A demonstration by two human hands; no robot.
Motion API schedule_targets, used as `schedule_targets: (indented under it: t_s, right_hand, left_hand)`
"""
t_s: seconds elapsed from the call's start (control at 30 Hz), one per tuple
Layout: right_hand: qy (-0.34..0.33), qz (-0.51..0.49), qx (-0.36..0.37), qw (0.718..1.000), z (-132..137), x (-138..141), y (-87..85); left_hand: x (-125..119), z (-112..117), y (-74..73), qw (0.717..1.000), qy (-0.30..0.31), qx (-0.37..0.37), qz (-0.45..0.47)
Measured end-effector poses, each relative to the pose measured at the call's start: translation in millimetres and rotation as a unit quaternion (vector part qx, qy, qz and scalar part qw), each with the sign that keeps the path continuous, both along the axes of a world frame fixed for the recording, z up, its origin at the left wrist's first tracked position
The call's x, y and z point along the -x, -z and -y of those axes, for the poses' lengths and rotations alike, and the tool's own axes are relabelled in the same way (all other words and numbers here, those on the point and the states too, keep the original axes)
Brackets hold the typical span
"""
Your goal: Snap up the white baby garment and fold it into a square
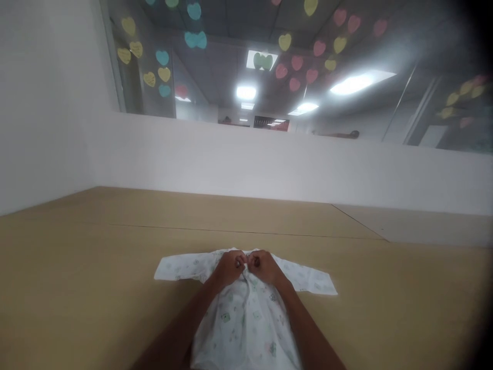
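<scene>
Together, the left hand (227,267) and right hand (265,266) pinch the baby garment's (246,318) neckline near the table's (77,267) near edge; its hem is cut off.

Dim, soft overall. Ceiling lights (358,82) glare bright in the glass. Dark vignette at right edge; wide-angle bend. Bench (77,288) evenly lit, shadows faint.

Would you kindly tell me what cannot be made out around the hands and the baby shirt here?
Head view: what is pinched at the neckline, hidden by the left hand and right hand.
Head view: hem of the baby shirt, cut off by the bottom edge.
Head view: the print's motifs, too small and blurred.
</scene>
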State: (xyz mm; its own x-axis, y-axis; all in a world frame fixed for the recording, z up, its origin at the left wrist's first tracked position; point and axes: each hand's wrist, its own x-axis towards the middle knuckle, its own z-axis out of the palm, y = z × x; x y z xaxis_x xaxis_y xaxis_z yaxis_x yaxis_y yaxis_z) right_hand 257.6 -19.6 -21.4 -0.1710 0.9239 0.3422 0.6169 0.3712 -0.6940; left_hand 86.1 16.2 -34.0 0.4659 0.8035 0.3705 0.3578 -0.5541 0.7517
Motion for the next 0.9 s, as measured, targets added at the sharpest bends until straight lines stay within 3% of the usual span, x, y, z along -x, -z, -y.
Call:
schedule_targets:
  t_s: [0.9]
  right_hand:
    - [0.038, 0.001, 0.050, 0.998, -4.3, 4.8, 6.9]
  left_hand:
    - [-0.9, 1.2, 3.7, 1.000, 0.009, -0.007, 0.004]
